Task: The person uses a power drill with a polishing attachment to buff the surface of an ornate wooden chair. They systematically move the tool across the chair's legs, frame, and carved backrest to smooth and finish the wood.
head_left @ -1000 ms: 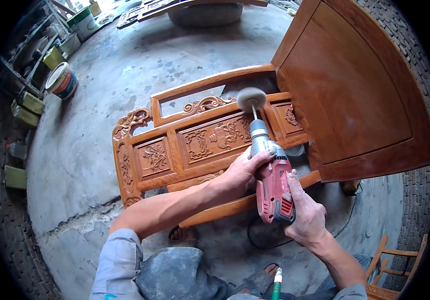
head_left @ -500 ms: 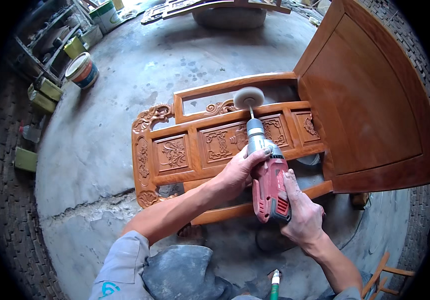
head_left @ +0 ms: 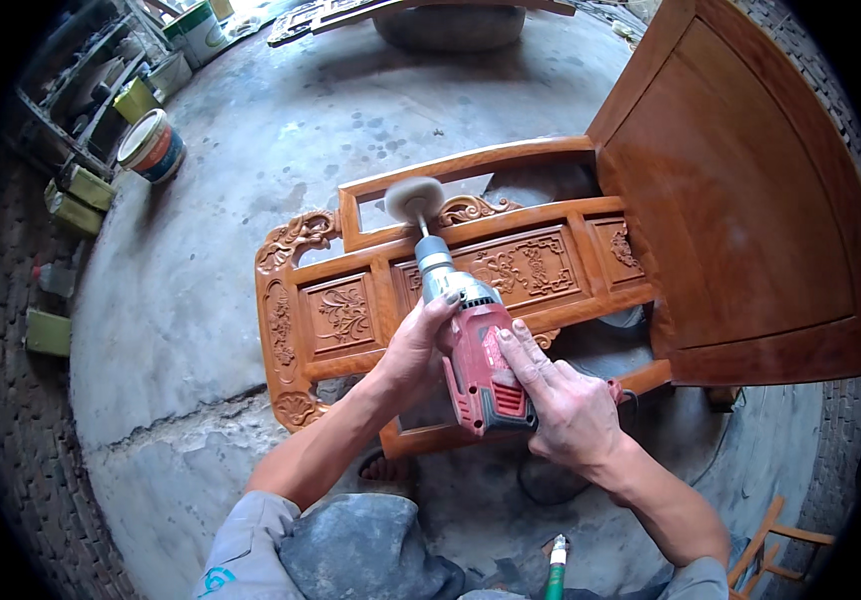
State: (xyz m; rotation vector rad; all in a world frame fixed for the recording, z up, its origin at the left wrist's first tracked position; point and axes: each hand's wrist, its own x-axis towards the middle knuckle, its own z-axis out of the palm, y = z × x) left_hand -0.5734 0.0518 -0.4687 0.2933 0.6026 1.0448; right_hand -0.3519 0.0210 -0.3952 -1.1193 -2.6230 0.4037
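A red and grey power drill [head_left: 482,352] lies across a carved wooden chair [head_left: 383,305], with a pale round buffing wheel [head_left: 414,201] on a shaft in its chuck. The wheel looks blurred and is at the upper rail, beside the scroll carving [head_left: 475,208]. My left hand [head_left: 416,340] is closed round the drill's front, thumb by the metal collar. My right hand [head_left: 575,415] grips its rear, with fingers along the red housing; the handle is hidden under that hand. Carved floral panels [head_left: 338,312] show left of the drill, and a broad smooth wooden panel [head_left: 740,200] rises at the right.
A paint bucket [head_left: 153,147] and several yellow-green tins [head_left: 48,332] stand along the left by a cluttered shelf [head_left: 85,75]. A green-handled tool [head_left: 556,570] lies near my legs, a wooden stool [head_left: 775,545] at lower right. A crack [head_left: 180,422] runs through the concrete floor.
Both hands have carried the drill to the left, tilting it further that way. The buffing wheel has gone from above the middle panel to the left end of the upper opening.
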